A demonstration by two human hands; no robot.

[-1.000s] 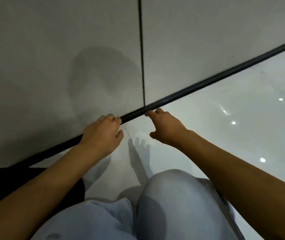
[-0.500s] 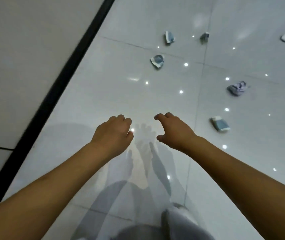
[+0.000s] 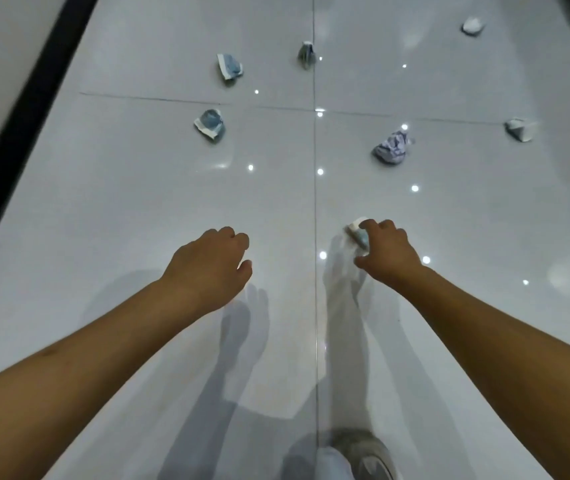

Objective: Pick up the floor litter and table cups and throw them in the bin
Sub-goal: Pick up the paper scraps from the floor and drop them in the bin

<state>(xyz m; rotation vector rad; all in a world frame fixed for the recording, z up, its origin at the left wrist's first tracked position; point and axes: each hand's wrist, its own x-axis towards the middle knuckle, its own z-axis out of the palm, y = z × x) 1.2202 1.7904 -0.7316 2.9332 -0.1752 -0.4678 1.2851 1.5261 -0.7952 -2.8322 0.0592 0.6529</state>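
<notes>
White-and-blue crumpled paper (image 3: 358, 233), right of centre, now sits under our right hand (image 3: 389, 252), fingers curling onto it; half a second ago it lay clear. Left hand (image 3: 209, 268) loosely curled, empty. First pickup beginning.

A small crumpled white-and-blue paper scrap (image 3: 358, 233) sits near, right of centre. Farther off lie five more: two blue-white wads (image 3: 210, 124) (image 3: 229, 66) left, a grey-green one (image 3: 307, 54) centre, a purple-white ball (image 3: 392, 148) and whitish lumps (image 3: 520, 129) (image 3: 472, 26) right.
</notes>
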